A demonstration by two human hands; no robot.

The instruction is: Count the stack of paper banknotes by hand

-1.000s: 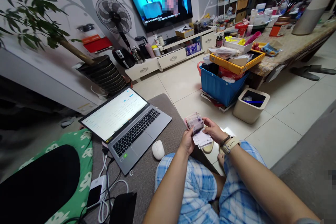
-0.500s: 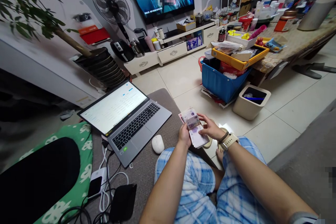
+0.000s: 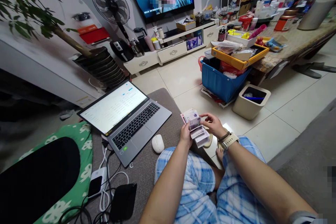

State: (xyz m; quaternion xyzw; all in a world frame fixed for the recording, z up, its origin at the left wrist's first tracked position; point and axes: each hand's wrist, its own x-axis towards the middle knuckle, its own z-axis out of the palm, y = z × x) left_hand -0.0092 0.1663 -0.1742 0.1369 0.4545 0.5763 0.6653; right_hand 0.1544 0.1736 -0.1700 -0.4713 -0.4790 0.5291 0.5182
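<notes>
A stack of purplish banknotes [image 3: 193, 122] is in my left hand [image 3: 186, 135], whose thumb and fingers are closed around its left side. The stack is bent in the middle, with the upper part raised and the lower ends fanned apart. At the right edge of the raised part, my right hand [image 3: 214, 126] has its curled fingertips on the notes. A watch with a pale strap and a dark bracelet circle my right wrist. Both hands are above my knees, beside the couch edge. A white mouse [image 3: 158, 144] lies left of my left hand.
An open laptop [image 3: 139, 126] rests on the grey couch seat, with cables, a white power bank [image 3: 97, 182] and a black pouch [image 3: 123, 201] near it. Beyond my hands stand a beige bin [image 3: 248, 108] and a blue crate [image 3: 222, 84] carrying a yellow tray. A cluttered table is at right.
My right fingers have moved from the lower part of the notes up to the raised part's edge. The lower ends have fanned out. My left hand has shifted slightly right.
</notes>
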